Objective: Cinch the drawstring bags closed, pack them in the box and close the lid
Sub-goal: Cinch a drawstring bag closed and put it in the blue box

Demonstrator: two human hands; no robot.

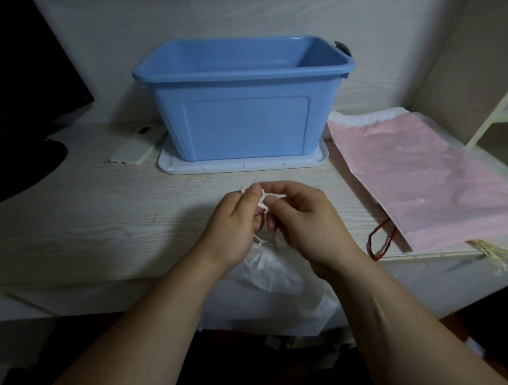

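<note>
Head view: in front of the box [244, 106] I see the left hand [233, 224] and right hand [305, 222], fingers curled, both pinching the string [263, 199] of the white bag [273, 278] draped beneath them. Right of the box lies the pink bag [419, 172]; the box stands on its lid [243, 166].

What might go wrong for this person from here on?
1. The white bag hangs over the front edge of the desk, and the left hand and right hand pinch only its drawstring. If the cord slips, the bag may drop.
2. The blue box stands on its own lid, so a packed box would probably have to be lifted to free it.
3. The pink bag lies right at the desk's edge and might slide off.
</note>
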